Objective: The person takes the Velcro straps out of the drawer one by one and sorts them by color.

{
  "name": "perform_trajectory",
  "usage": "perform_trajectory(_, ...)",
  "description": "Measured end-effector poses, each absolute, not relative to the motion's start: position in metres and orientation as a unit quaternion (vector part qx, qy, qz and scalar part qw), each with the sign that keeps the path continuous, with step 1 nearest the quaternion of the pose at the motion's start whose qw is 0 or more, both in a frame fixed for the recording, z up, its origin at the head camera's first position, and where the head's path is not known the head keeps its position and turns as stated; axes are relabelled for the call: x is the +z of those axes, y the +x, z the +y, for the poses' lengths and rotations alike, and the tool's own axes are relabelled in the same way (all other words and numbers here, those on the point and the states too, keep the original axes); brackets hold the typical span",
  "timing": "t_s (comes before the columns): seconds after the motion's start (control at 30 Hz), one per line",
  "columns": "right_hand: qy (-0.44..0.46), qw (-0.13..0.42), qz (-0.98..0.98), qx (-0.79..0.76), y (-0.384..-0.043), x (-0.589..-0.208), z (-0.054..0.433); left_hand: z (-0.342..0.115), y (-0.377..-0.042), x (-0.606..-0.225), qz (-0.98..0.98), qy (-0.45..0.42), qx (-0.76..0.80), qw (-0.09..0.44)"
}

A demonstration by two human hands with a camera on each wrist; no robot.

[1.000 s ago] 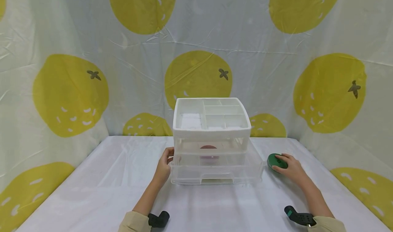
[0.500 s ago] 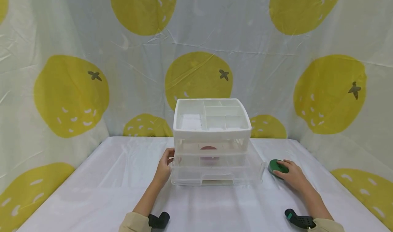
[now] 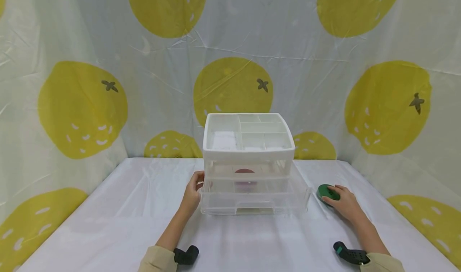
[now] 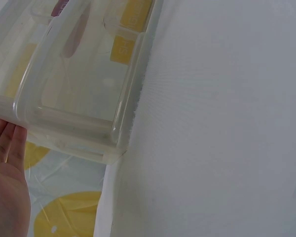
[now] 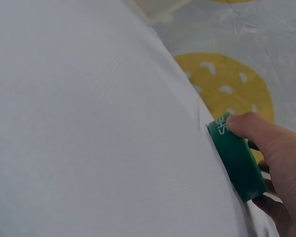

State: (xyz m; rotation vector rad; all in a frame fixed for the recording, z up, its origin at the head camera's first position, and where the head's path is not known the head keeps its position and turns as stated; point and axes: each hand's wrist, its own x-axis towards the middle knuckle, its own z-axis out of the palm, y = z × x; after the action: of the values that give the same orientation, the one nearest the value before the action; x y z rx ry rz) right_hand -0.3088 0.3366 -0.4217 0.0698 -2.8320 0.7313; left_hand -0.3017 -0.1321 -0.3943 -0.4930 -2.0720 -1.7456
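Observation:
A white drawer organizer (image 3: 248,155) stands in the middle of the table, with a clear bottom drawer (image 3: 219,204) pulled out toward me. My left hand (image 3: 191,196) rests against its left side. In the left wrist view, fairly straight fingers (image 4: 17,143) meet the box's edge, their tips hidden behind it. Off to the right, my right hand (image 3: 345,203) grips a green roll of tape (image 3: 323,190) at the tabletop. The right wrist view shows white lettering on the roll (image 5: 234,158), with the thumb on one edge and the other fingers around the far side.
A dark red round thing (image 3: 244,171) shows through the organizer's upper clear front. Its top tray (image 3: 222,141) is split into several compartments. White cloth covers the table (image 3: 144,208), and a lemon-print curtain (image 3: 162,88) hangs behind and at both sides.
My right hand and the green roll of tape have shifted slightly right and nearer to me. My left hand and the organizer have kept their places.

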Motion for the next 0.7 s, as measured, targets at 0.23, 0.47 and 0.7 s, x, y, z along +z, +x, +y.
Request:
perform_trajectory(0.23,0.018,0.101,-0.963,0.251,-0.307,-0.426,0.338,-0.132,-0.301,-0.398,-0.741,-0.175,-0.621,0.186)
perform_trajectory(0.47,0.010,0.094,-0.962,0.258,-0.307,-0.427,0.338,-0.132,-0.303,-0.396,-0.744,-0.174,-0.618,0.184)
perform_trajectory(0.7,0.021,0.089,-0.967,0.236,-0.307,-0.423,0.336,-0.131,-0.292,-0.383,-0.735,-0.170,-0.634,0.170)
